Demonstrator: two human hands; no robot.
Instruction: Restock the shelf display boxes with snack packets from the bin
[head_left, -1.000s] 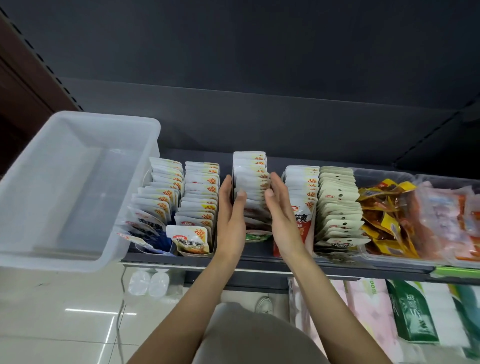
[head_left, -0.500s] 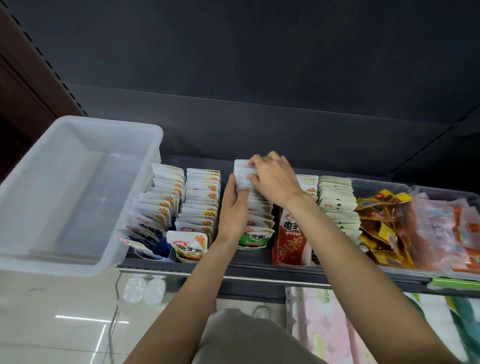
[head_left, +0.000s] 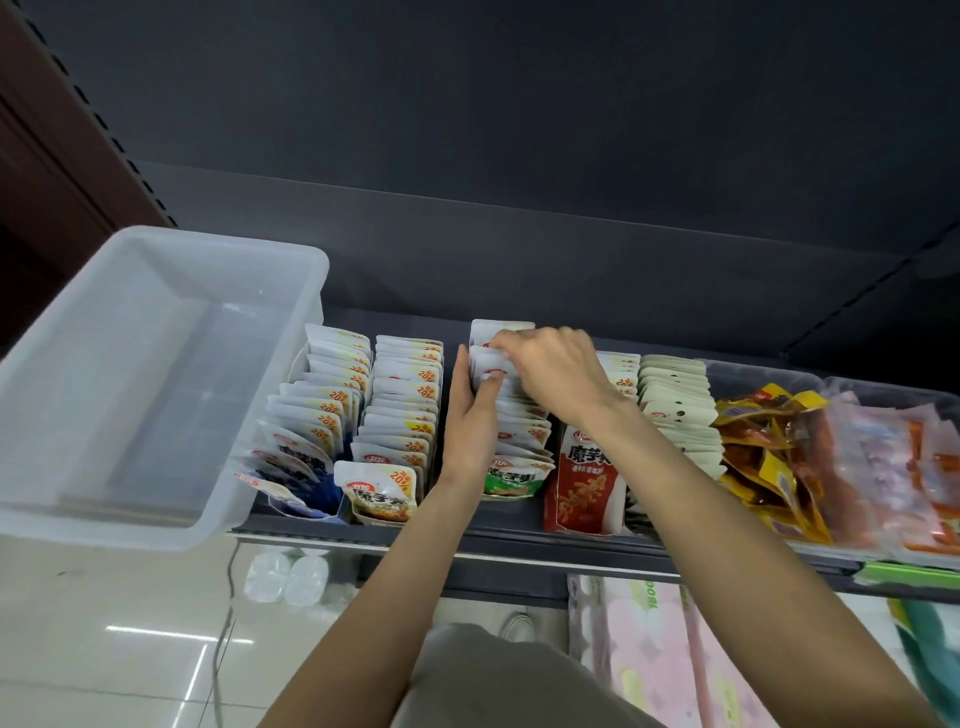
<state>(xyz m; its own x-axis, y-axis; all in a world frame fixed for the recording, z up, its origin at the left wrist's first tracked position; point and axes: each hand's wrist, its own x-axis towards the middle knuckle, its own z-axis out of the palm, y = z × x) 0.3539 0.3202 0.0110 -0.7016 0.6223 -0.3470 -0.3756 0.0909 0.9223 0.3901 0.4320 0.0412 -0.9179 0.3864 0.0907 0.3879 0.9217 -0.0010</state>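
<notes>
Head view is showing the bin (head_left: 156, 374) looking emptied; left hand (head_left: 470, 421) flat against, right hand (head_left: 550, 374) pinching, middle-row packets (head_left: 519, 415), tidying.

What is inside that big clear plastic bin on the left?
Nothing shows inside the clear bin: its bare floor and walls are visible, with no snack packets in it. The strip just behind its near rim is blurred through the plastic, so I cannot be sure of it.
</notes>
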